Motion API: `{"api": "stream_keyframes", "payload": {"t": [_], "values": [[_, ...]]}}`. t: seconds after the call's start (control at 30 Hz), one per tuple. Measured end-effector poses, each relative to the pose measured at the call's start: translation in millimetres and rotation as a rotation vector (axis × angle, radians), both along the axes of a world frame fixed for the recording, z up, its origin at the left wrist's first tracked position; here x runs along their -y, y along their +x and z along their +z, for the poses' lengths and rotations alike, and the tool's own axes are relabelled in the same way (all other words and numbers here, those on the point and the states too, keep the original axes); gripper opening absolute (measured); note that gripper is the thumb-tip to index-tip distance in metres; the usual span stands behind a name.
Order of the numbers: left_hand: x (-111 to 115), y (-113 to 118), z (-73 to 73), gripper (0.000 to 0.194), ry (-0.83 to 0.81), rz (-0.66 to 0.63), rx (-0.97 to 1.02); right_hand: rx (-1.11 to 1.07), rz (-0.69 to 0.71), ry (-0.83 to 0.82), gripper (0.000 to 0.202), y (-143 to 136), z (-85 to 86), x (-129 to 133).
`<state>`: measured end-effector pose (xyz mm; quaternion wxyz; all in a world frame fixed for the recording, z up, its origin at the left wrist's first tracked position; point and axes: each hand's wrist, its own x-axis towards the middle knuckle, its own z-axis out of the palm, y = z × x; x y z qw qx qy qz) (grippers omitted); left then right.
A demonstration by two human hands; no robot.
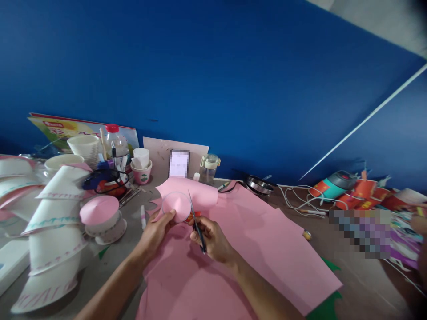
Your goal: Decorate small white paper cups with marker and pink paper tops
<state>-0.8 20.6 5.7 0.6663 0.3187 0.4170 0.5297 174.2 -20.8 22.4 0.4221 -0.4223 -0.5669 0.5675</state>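
Note:
My left hand (pixel 163 226) pinches the lower left edge of a pink paper piece (pixel 177 205) with a round grey outline on it. In my right hand (pixel 213 238) is a pair of dark-handled scissors (pixel 201 235), blades pointing up along the right side of the round outline. Whether the blades touch the paper, I cannot tell. Something small and red-orange shows behind the scissors. Behind the piece curls more pink paper (pixel 202 193), and large pink sheets (pixel 267 240) lie under and to the right of my hands.
Left stand a chain of white paper cups (pixel 55 240), a pink cone-topped cup model (pixel 99 211), a red-capped bottle (pixel 115 142) and a marker (pixel 143 218). A blurred screen (pixel 179 164) and lidded jar (pixel 210 166) are behind. Tape rolls (pixel 258 184), cables and red cups (pixel 365 189) lie right.

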Motion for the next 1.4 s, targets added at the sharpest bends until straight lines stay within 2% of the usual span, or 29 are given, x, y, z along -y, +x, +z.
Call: {"api": "stream_keyframes", "payload": {"t": [0.3, 0.53, 0.83, 1.4], "values": [[2.1, -0.3, 8.5, 0.035, -0.030, 0.010, -0.013, 0.021, -0.006, 0.005, 0.036, 0.6, -2.6, -0.7], [0.3, -1.9, 7.7, 0.033, -0.058, 0.046, -0.034, 0.033, -0.009, 0.005, 0.034, 0.7, -6.3, -1.1], [-0.3, -7.5, 5.5, 0.029, 0.020, -0.001, -0.258, -0.002, 0.009, -0.032, 0.037, 1.0, 0.5, 0.1], [1.2, -9.8, 12.8, 0.025, 0.010, -0.008, -0.284, -0.006, 0.001, -0.055, 0.035, 1.3, -6.8, -1.6]]}}
